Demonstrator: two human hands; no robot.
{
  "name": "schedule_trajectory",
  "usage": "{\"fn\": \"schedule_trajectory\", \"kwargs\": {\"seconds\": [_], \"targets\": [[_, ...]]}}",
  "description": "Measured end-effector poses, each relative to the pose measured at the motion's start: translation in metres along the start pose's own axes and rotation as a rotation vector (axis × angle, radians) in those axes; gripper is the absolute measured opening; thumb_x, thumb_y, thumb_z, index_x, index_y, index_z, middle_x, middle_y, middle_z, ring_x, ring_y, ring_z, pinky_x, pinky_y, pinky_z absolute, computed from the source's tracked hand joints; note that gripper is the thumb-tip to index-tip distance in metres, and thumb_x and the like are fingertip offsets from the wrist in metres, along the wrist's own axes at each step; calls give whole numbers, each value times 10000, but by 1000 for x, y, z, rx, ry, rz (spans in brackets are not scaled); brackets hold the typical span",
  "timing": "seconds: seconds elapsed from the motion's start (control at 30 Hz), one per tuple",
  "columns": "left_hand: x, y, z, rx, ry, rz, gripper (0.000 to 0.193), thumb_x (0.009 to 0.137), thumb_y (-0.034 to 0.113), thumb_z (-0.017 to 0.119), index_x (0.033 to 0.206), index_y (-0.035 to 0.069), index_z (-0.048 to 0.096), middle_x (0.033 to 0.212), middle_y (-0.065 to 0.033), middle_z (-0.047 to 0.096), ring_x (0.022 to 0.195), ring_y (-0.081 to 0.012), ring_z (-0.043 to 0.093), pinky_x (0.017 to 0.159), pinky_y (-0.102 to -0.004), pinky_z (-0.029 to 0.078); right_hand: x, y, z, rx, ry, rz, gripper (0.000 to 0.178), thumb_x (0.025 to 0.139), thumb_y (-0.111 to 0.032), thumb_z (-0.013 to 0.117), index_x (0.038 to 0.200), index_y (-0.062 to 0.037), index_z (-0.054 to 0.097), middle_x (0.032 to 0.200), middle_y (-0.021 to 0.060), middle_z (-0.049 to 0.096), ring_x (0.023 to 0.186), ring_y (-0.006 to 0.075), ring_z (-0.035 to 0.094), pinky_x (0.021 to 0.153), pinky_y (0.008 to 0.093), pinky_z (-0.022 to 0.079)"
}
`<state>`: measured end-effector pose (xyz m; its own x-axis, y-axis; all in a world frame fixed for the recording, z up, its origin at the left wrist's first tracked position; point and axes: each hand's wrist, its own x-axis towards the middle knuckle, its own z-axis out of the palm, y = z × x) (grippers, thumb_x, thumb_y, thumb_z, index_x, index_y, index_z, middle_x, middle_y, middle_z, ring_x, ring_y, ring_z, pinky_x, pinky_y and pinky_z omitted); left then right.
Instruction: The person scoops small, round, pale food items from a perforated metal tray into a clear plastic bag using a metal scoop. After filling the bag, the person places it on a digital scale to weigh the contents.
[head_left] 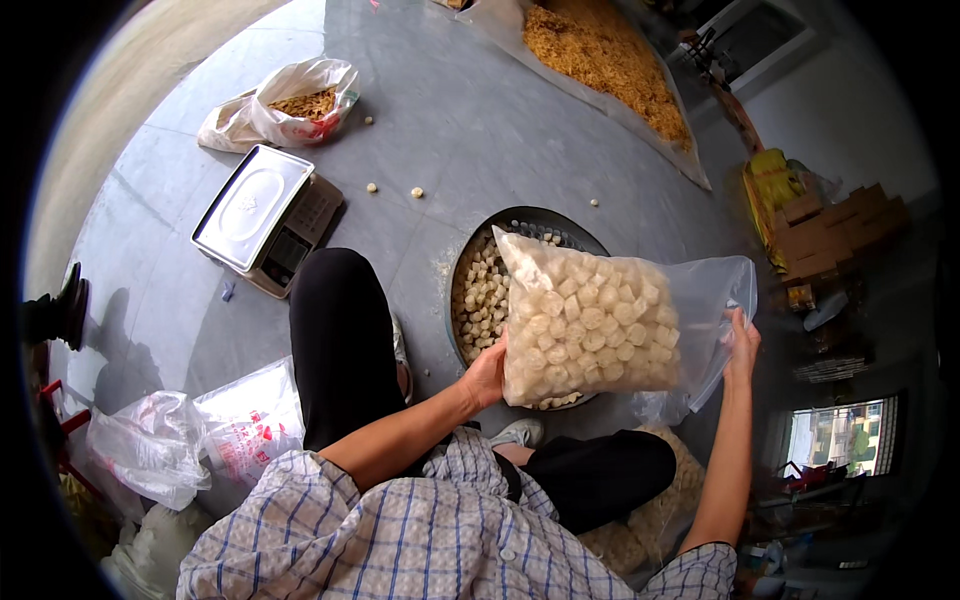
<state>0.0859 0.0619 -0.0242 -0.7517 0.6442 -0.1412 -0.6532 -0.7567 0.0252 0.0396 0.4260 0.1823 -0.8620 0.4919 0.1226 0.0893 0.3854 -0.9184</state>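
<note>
A clear plastic bag (590,330) packed with pale, stubby pieces that look like dried scallops lies on its side in the air between my hands. My left hand (486,375) grips the lower corner of its filled end. At the other end, my right hand (742,345) pinches the loose, unfilled plastic near the mouth. Whether that mouth is sealed cannot be made out. Beneath the bag is a round dark basin (585,236) on the floor, holding more loose pale pieces (480,300); the bag hides much of it.
Left of my knee stands a scale (265,215) with a metal top. Beyond it sits an open bag (305,104) of brown pieces. Orange-brown shreds (595,55) cover a sheet at the far right. Plastic bags (150,445) lie at left; cardboard boxes (835,235) are stacked at right.
</note>
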Motion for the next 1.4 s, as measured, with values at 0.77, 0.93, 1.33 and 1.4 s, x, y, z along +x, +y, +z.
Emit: {"fn": "schedule_trajectory", "kwargs": {"seconds": [0.77,0.93,1.33,1.4], "targets": [[-9,-22,94,315,-215,-84,705,867,48,491,1424,118,64,1448,-41,205,1310,-180,243,1066,-353,228,-5,109,-3,324,127,174,260,871,-290,581,900,-31,586,815,15,597,718,106,551,627,256,451],[-13,-24,107,598,-216,13,908,733,-97,610,1422,108,55,1448,-71,176,1317,-171,213,1061,-332,243,-17,103,21,433,122,234,285,861,-311,588,880,-28,566,805,45,603,676,141,577,593,284,477],[-21,-22,143,985,-260,170,1146,610,-118,721,1422,210,-19,1451,-46,22,1296,-200,184,1061,-372,263,-63,54,77,524,-286,206,350,869,-297,564,1019,18,542,962,104,602,813,182,588,697,304,482],[-20,-24,143,1038,-288,167,1171,602,-116,729,1421,242,-27,1452,-35,20,1292,-199,173,1046,-371,287,-64,54,78,512,-307,205,349,869,-292,562,1026,18,538,970,104,599,821,182,586,703,304,480]]}}
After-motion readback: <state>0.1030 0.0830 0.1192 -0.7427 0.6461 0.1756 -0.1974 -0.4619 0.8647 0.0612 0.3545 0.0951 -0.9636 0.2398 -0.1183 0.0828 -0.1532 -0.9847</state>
